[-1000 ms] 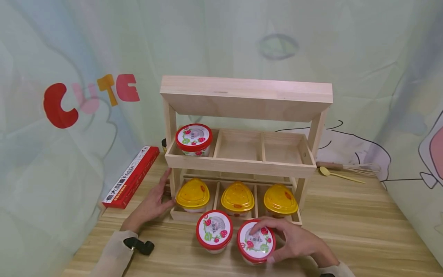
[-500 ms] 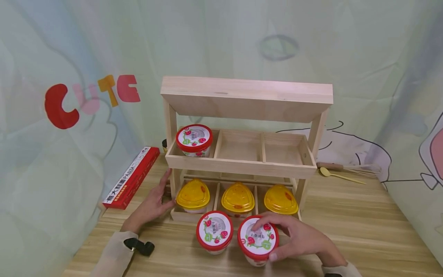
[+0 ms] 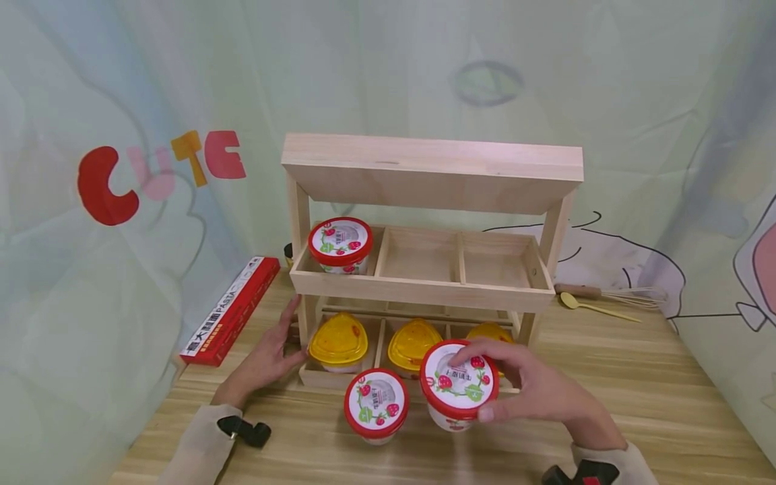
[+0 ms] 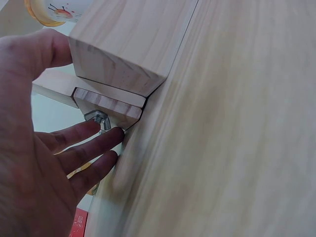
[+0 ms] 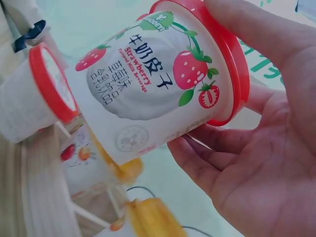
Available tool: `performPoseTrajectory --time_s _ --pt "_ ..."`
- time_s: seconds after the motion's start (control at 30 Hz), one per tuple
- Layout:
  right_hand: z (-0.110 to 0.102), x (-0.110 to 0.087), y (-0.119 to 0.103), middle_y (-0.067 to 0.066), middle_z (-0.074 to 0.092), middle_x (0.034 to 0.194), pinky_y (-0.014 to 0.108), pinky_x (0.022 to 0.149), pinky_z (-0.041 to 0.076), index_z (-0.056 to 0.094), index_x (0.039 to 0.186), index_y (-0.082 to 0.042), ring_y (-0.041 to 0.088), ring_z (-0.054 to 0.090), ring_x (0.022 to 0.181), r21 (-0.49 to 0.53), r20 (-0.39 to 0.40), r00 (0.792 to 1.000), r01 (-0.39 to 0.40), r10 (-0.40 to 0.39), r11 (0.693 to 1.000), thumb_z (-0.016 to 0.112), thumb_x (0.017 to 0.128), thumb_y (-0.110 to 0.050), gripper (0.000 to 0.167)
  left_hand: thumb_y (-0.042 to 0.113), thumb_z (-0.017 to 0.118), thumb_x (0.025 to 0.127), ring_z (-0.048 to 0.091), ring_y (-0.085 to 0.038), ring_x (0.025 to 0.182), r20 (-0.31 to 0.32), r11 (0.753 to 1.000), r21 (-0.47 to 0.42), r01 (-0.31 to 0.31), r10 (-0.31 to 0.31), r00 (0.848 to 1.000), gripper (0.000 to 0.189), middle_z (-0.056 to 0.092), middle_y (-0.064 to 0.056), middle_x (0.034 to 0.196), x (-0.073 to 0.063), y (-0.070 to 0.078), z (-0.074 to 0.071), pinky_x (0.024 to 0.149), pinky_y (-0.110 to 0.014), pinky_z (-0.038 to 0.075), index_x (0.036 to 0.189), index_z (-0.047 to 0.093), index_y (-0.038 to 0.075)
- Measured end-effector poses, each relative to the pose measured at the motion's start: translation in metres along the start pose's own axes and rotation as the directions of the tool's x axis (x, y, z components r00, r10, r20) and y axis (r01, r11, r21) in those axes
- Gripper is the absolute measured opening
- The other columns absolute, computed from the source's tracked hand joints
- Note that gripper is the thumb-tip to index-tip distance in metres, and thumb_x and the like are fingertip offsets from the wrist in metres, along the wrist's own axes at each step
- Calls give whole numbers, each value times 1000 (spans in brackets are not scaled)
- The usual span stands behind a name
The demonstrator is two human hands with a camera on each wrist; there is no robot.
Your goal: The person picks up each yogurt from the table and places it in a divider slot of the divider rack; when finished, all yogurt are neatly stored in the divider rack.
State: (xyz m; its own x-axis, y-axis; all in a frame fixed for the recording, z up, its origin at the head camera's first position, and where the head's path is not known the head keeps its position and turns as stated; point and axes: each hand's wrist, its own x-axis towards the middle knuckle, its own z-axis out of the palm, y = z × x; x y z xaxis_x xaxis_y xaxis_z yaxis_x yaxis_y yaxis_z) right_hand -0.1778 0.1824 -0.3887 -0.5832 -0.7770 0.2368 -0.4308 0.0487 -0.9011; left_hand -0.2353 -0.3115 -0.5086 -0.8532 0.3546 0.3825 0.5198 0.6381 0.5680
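My right hand (image 3: 533,387) holds a strawberry milk beverage cup (image 3: 456,407) by its red-rimmed lid, raised in front of the rack. Strawberries and lettering cover the cup's side (image 5: 153,84) in the right wrist view. A second strawberry cup (image 3: 376,404) stands on the table just left of it. At the lower left end of the two-tier wooden rack (image 3: 424,289) is my left hand (image 3: 267,360), with thumb on the bottom tray's end and fingers loosely extended near a bolt (image 4: 98,117). Another strawberry cup (image 3: 341,246) sits in the upper tray's left compartment.
The lower tray bears yellow-lidded cups (image 3: 338,339), one per front compartment; the right one is partly hidden. A red pasta box (image 3: 230,311) lies at left. A whisk (image 3: 612,294) and a yellow spoon (image 3: 597,308) lie at right. Fabric walls surround the table.
My right hand has lifted the strawberry cup off the table and moved it up toward the rack, covering part of the right yellow-lidded cup. The left hand stays put.
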Motion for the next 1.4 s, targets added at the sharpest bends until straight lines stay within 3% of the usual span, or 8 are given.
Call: performPoseTrajectory --time_s 0.3,0.63,0.8,1.07,1.4 --pt "-6 16 -18 2 60 146 34 101 64 60 143 -11 20 59 130 -10 -78 997 24 -24 1000 79 90 -2 56 19 76 90 68 -51 123 -10 1000 16 -9 9 1000 111 55 -37 148 0 0 0 101 -70 58 172 1 18" --pt "-10 37 -39 4 60 146 30 102 62 60 145 -7 24 60 128 -22 -202 974 103 -106 994 76 92 -3 55 18 77 89 68 -50 123 -21 999 24 -27 27 999 112 57 -37 147 0 0 -1 102 -70 58 172 2 15" --pt "-12 48 -50 5 59 146 27 100 62 60 145 -7 23 62 125 -66 -278 958 59 -75 996 78 94 -7 54 19 78 89 68 -51 124 -18 999 10 -37 37 999 112 55 -37 148 0 -1 -2 101 -70 58 172 2 16" --pt "-15 66 -64 5 57 150 20 106 57 61 147 -14 24 58 134 -91 -386 922 -52 13 994 81 94 -14 56 20 78 90 70 -48 123 -11 999 -1 -40 40 999 113 56 -36 148 -1 -1 -3 100 -68 59 172 1 15" --pt "-23 85 -70 4 57 149 20 102 59 61 147 -14 28 59 130 -62 -428 904 -20 -9 998 78 95 -10 55 19 76 90 69 -49 124 -5 1000 2 -20 20 1000 111 54 -36 149 -1 0 -2 102 -69 58 172 1 17"
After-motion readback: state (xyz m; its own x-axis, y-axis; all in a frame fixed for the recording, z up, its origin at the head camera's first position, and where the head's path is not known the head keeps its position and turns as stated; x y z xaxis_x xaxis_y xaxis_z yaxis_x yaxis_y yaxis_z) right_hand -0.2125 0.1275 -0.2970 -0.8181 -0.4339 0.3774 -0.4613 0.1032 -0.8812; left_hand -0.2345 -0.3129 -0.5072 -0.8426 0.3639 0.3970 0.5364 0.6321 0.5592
